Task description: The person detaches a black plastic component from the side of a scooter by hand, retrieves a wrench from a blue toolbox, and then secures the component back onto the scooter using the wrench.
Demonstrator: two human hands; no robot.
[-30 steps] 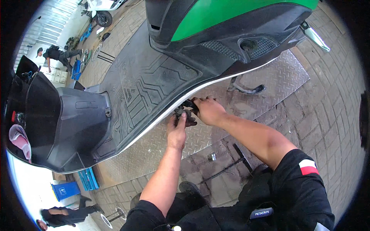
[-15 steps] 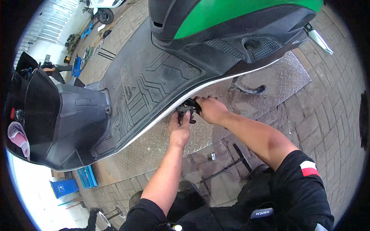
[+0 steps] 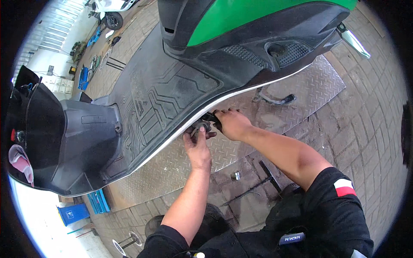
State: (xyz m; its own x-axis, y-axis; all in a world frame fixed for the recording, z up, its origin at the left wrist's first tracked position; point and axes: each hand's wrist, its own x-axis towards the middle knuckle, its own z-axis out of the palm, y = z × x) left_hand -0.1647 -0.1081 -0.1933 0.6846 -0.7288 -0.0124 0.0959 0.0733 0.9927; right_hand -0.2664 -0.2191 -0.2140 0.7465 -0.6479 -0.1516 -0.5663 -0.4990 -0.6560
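Observation:
The scooter [image 3: 176, 94] stands in front of me, with its black footboard and green panel. At the near lower edge of the footboard, my left hand [image 3: 198, 148] has its thumb and fingers closed around a small dark grey part [image 3: 204, 126] that sits partly under the edge. Just to the right, my right hand [image 3: 233, 124] is wrapped around a black piece next to that part; the fingers hide most of it. I cannot make out the kind of either piece. The fingers of both hands are darkened with grime.
A side stand [image 3: 275, 99] juts over the chequered metal plate [image 3: 180, 172] under the scooter. On the paving nearer me lie a small silver socket [image 3: 236, 175] and a black T-handle tool [image 3: 270, 176]. A blue bin [image 3: 74, 214] stands at the left.
The view has shifted slightly. My left hand has turned a little, its thumb now higher over the grey part. My right hand keeps nearly the same hold.

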